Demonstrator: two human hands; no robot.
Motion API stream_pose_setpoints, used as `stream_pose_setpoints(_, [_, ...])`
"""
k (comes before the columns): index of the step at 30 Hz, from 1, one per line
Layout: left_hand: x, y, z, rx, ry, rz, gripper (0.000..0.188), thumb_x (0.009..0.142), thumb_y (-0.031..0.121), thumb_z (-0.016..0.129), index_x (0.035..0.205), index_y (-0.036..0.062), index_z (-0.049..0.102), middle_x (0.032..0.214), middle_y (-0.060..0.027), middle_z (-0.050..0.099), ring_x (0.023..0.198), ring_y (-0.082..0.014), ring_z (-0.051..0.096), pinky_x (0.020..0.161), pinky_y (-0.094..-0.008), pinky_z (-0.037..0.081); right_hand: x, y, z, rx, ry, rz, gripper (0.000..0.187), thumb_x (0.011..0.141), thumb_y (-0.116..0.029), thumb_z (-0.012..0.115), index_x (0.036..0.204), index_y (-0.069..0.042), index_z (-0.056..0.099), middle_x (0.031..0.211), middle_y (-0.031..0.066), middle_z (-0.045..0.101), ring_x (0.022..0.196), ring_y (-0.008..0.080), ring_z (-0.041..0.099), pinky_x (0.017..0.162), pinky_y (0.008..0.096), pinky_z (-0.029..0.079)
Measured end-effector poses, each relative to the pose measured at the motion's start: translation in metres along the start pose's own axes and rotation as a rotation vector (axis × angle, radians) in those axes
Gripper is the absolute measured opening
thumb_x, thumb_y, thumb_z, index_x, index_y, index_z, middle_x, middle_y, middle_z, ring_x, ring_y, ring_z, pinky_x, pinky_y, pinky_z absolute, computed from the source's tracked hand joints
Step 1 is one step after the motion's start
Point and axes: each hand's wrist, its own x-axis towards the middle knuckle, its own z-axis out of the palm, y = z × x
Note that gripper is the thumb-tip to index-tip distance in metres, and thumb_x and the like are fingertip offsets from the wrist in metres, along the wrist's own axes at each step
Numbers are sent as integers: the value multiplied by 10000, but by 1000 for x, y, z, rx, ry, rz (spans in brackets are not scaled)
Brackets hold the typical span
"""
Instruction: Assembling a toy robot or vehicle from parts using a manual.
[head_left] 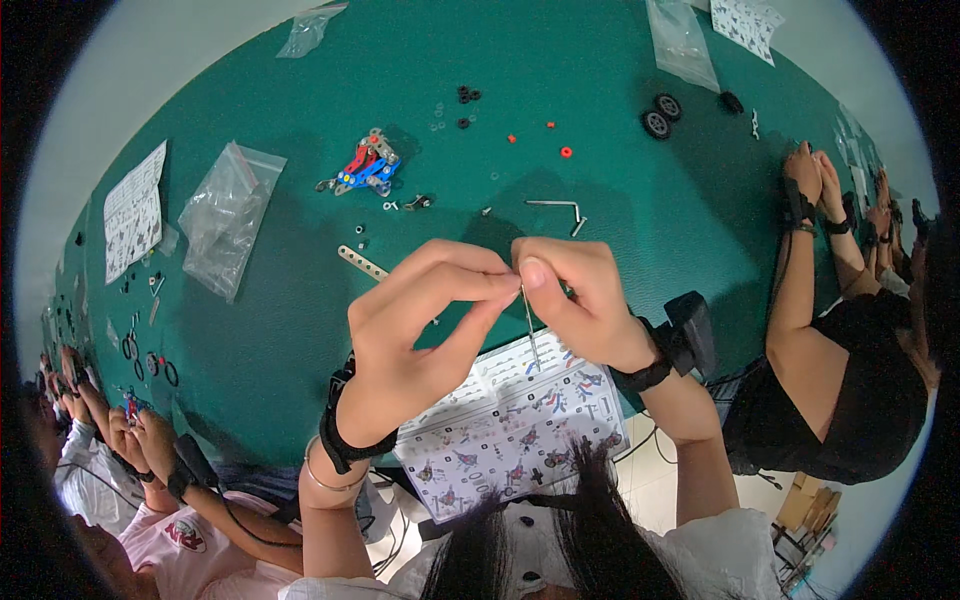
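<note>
My left hand (415, 320) and my right hand (583, 290) meet over the table's near edge, fingertips pressed together. Between my right thumb and fingers hangs a thin, narrow metal piece (532, 330), seen edge-on. At its upper end my left thumb and forefinger are pinched; whether they grip that piece or a small part on it is hidden. Under both hands lies a printed instruction sheet (510, 440) with coloured diagrams. A perforated metal strip (361, 262) sticks out beyond my left knuckles. Further off sits a partly assembled red, blue and metal model (368, 165).
An L-shaped hex key (556, 205), black wheels (657, 124), red rings (566, 152) and small black parts (464, 96) lie on the green table (560, 60). A plastic bag (230, 215) rests at left. People work on both sides; one person's hands (815, 175) are at right.
</note>
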Motion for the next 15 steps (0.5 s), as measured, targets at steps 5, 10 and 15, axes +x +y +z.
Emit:
stream_pose_setpoints(5, [3, -8, -7, -18, 0, 14, 151, 703, -102, 700, 816, -15, 650, 873, -128, 654, 798, -182, 618, 723, -270, 478, 5, 7, -21, -91, 48, 54, 165, 901, -126, 555, 796, -10, 502, 646, 106, 445, 511, 220, 441, 481, 335, 357])
stream_pose_setpoints(10, [6, -11, -14, -167, 188, -191, 125, 748, -94, 683, 848, -30, 645, 889, -103, 651, 829, -147, 617, 745, -255, 485, 10, 27, -46, -824, 155, 23, 104, 800, -110, 635, 836, -47, 560, 837, 89, 559, 824, 284, 557, 697, 381, 445])
stream_pose_setpoints(15, [6, -6, -20, -283, 194, -235, 132, 764, -97, 675, 872, -32, 639, 919, -105, 644, 837, -141, 615, 770, -256, 488, 9, 31, -40, -896, 36, 2, 96, 783, -90, 630, 825, -51, 553, 839, 91, 542, 842, 276, 539, 737, 379, 440])
